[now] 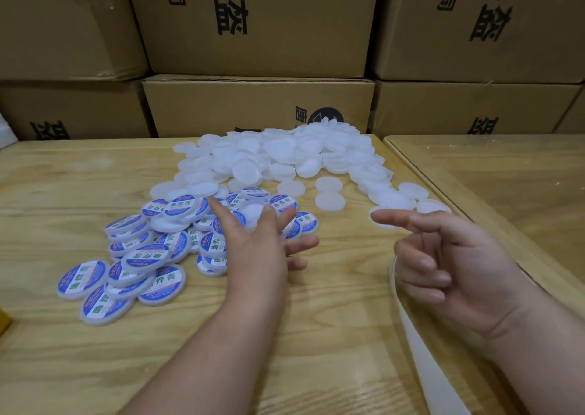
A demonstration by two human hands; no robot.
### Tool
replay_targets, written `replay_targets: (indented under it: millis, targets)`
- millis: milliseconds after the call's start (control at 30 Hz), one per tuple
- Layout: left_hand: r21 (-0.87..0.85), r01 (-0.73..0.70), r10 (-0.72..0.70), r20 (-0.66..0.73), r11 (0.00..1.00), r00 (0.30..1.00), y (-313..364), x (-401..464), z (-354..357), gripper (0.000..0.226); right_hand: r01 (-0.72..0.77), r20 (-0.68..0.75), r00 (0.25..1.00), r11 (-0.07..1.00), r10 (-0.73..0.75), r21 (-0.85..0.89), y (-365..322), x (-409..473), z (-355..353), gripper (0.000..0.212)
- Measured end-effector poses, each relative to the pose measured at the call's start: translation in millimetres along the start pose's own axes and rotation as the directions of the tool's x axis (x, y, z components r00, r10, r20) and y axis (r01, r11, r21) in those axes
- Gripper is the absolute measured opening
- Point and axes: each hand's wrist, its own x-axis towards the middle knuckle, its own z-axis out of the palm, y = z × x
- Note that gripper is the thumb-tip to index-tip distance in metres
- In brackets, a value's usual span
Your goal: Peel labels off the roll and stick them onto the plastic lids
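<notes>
Left hand [256, 243] open over labelled lids [133, 262]; right hand [456, 265] half-curled, empty. Take a blank lid [330, 200] mid-bench, flat side up.

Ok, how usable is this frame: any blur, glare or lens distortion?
Head view: the left hand is motion-blurred at the fingertips, the right hand slightly soft; the labelled lids read sharp; wide-angle bowing tilts the cardboard boxes; mild glare on the neighbouring table.

Evenly bright, soft indoor light with faint shadows. The left hand [253, 240] is motion-blurred. Wide-angle distortion bows the cardboard boxes [259, 21] near the edges.
</notes>
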Motion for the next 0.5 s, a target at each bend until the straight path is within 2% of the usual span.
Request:
replay_targets:
  millis: [100, 167, 233, 300, 333, 400, 467, 500]
  targets:
    - [0.065, -0.052, 0.052, 0.005, 0.997, 0.999, -2.1, -1.3, -0.4, 0.079, -0.031, -0.092, 0.996, 0.977, 0.012, -0.209, 2.8, -0.7, 3.5, 0.04]
    - [0.103, -0.082, 0.081, 0.016, 0.991, 0.997, -5.3, -1.1, -0.1, 0.074, -0.018, -0.134, 0.991, 0.949, -0.025, -0.316, 5.6, -1.5, 4.2, 0.027]
    - [0.153, -0.114, 0.103, 0.075, 0.982, 0.992, -9.3, -5.0, 2.0, 0.059, 0.012, -0.178, 0.979, 0.903, -0.098, -0.429, 9.6, -2.0, 3.0, 0.019]
    - [0.302, -0.239, 0.177, 0.217, 0.923, 0.96, -15.7, -13.8, 5.2, 0.038, 0.01, -0.218, 0.957, 0.777, -0.189, -0.629, 15.1, -0.9, 0.7, 0.016]
    - [0.418, -0.341, 0.211, 0.327, 0.842, 0.921, -18.8, -18.8, 6.3, 0.032, -0.008, -0.226, 0.944, 0.671, -0.239, -0.741, 18.3, 0.5, -0.6, 0.013]
    - [0.583, -0.56, 0.187, 0.576, 0.588, 0.796, -24.0, -27.4, 8.7, 0.033, -0.031, -0.201, 0.932, 0.487, -0.301, -0.873, 24.1, 2.9, -3.7, 0.008]
    - [0.634, -0.701, 0.077, 0.721, 0.326, 0.688, -31.2, -28.9, 11.7, 0.045, -0.03, -0.19, 0.926, 0.436, -0.327, -0.899, 28.2, 4.5, -4.6, 0.011]
    - [0.652, -0.717, 0.037, 0.733, 0.245, 0.679, -33.2, -27.8, 13.4, 0.051, -0.034, -0.196, 0.919, 0.426, -0.342, -0.904, 29.3, 5.0, -4.1, 0.015]
